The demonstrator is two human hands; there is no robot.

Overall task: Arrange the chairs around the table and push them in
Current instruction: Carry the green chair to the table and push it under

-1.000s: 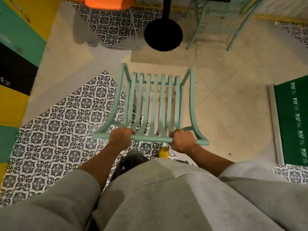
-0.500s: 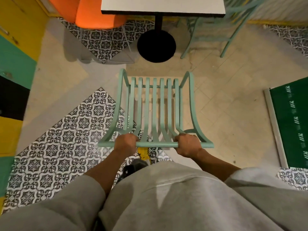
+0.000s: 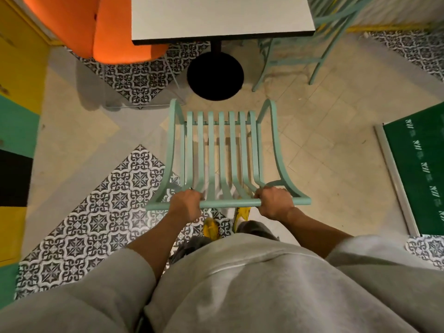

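Observation:
A mint-green slatted metal chair (image 3: 224,150) stands in front of me, seen from above and behind. My left hand (image 3: 186,204) and my right hand (image 3: 274,203) both grip its top back rail. Ahead is a white-topped table (image 3: 221,16) with a black edge on a round black pedestal base (image 3: 215,76). The chair's front edge sits just short of that base. An orange upholstered chair (image 3: 115,30) stands at the table's left side. A second mint-green chair (image 3: 310,44) stands at the table's right side, partly under the top.
A yellow, green and black panelled wall (image 3: 16,111) runs along the left. A green mat with a metal edge (image 3: 418,164) lies on the floor at right. The floor is beige tile with patterned black-and-white sections. My grey sleeves and shirt fill the bottom.
I have walked the chair forward toward the table. The tabletop and orange chair have come into view and moved closer. Both hands keep their grip on the rail.

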